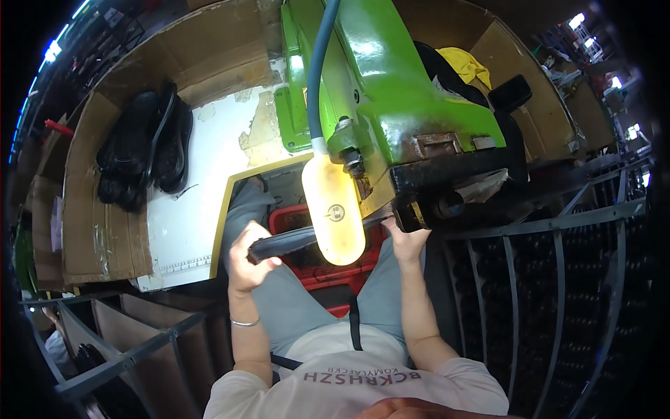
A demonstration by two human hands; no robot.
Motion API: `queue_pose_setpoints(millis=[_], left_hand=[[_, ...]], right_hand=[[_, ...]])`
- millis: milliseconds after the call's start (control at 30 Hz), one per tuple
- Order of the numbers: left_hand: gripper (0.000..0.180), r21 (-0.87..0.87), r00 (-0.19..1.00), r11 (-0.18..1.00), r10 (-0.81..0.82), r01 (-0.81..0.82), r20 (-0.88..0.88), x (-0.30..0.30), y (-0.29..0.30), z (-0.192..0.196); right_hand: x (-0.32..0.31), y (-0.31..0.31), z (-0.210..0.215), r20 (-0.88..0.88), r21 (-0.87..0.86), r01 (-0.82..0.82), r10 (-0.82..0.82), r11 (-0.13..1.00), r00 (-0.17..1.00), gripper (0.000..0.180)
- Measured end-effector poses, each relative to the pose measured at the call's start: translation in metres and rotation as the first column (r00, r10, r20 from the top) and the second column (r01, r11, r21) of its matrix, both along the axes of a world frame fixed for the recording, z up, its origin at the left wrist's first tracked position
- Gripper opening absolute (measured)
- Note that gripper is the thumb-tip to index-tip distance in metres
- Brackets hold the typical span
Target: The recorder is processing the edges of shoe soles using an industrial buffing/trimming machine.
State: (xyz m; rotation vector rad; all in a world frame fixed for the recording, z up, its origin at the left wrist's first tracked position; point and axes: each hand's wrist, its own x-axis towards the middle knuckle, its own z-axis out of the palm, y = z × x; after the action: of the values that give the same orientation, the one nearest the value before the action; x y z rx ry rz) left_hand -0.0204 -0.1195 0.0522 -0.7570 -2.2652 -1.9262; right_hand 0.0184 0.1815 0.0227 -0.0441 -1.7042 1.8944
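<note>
A black shoe sole, seen nearly edge-on, reaches from my left hand toward the head of a green sewing machine. My left hand is wrapped round its near-left end, thumb along the side. Close under the machine's dark work head, my right hand grips at the sole's other end; its fingertips are partly hidden by the machine. A lit yellow lamp on a blue-grey hose hangs in front and covers the sole's middle.
Several black soles lie in a cardboard box at the left, beside a white tabletop. Another cardboard box with a yellow cloth stands right. Metal racks flank me; a red crate sits below.
</note>
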Motion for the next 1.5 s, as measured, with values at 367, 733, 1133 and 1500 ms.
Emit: queue_pose_setpoints(millis=[367,733,1133,1500], left_hand=[[0.032,-0.411,0.996,0.908,0.065,-0.081,-0.053,-0.004,0.034,-0.006],[0.027,0.303,0.976,0.943,0.074,-0.135,0.204,0.016,0.119,-0.089],[0.03,0.393,0.949,0.891,0.109,-0.226,0.297,0.02,0.161,-0.1],[0.031,0.426,0.973,0.876,0.178,-0.224,0.145,0.015,0.087,-0.004]], right_hand=[[-0.004,-0.037,0.024,-0.227,0.538,0.255,-0.153,0.804,0.962,0.051],[-0.012,-0.019,-0.065,0.117,-0.045,-0.124,0.128,0.991,0.985,0.047],[0.02,0.048,-0.077,0.22,-0.363,0.18,-0.103,0.914,0.97,0.05],[0.024,0.056,0.019,-0.033,0.153,0.204,-0.202,0.967,0.979,0.069]])
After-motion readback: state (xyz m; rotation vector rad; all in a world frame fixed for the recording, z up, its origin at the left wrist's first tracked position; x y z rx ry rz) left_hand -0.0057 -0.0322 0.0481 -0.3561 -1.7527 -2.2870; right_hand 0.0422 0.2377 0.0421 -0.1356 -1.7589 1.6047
